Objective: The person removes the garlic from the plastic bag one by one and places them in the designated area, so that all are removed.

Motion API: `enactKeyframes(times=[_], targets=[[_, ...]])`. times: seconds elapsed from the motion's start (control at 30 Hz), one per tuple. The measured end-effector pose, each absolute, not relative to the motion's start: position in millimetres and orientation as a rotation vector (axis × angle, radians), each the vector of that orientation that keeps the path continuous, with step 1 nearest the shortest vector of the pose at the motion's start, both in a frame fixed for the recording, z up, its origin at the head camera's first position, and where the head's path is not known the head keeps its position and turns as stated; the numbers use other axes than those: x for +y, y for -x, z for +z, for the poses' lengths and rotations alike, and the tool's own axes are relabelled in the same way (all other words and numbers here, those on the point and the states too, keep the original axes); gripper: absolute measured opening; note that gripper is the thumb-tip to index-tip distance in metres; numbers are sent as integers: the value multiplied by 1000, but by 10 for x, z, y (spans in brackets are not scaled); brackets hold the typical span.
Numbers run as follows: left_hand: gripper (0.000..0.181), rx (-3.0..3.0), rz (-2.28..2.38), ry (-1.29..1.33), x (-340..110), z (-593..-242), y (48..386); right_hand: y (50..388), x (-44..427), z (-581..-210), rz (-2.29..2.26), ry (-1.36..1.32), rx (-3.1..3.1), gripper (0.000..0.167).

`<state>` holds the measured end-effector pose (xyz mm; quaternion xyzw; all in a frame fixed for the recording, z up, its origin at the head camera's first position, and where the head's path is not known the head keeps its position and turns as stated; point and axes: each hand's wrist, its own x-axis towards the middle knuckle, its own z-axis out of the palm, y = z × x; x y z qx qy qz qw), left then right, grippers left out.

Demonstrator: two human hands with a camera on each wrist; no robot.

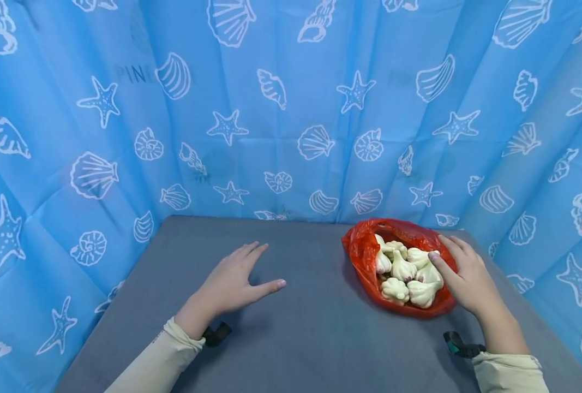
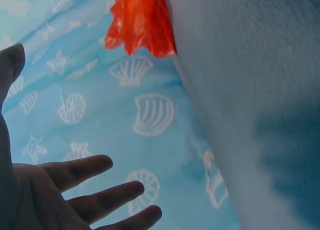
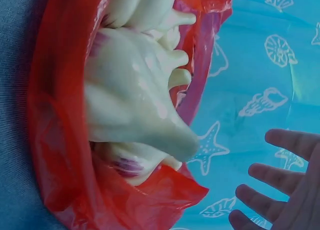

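While both hands point(image 1: 233, 285) hover, garlic point(image 1: 402, 269) lies nearest the right hand point(image 1: 471, 279).

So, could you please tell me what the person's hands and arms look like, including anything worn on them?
The left hand and right hand are bare, without gloves. The left sleeve and right sleeve are pale cream, with small marks near the cuffs, too small to read. The left wristband looks black; the right wristband is black with a green patch.
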<state>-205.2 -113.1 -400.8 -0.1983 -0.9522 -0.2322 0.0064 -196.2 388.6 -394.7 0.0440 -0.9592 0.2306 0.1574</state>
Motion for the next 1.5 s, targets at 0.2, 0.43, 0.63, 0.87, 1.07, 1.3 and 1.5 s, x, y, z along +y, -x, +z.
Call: enactKeyframes(times=[0.2, 0.43, 0.63, 0.87, 1.07, 1.3, 1.5], targets=[[105, -2957, -857, 680, -919, -4067, 2078, 1983, 3957, -4023, 703, -67, -2691, 65], [100, -2917, -996, 727, -626, -4109, 2176, 2018, 4021, -4096, 777, 49, -2593, 63], [90, -2874, -1001, 771, -373, -4144, 2242, 2032, 4074, -4148, 799, 101, -2573, 60], [85, -2850, -1156, 741, -134, -4149, 2283, 2046, 4125, -4186, 921, 145, -2549, 61], [76, -2800, -1263, 683, 57, -4172, 2351, 2054, 4130, -4201, 1012, 236, -2539, 62], [71, -2768, -1406, 669, 285, -4183, 2395, 2062, 4151, -4230, 1116, 319, -2546, 64], [63, -2710, -1575, 590, 453, -4168, 2426, 2047, 4186, -4233, 1224, 411, -2558, 67]])
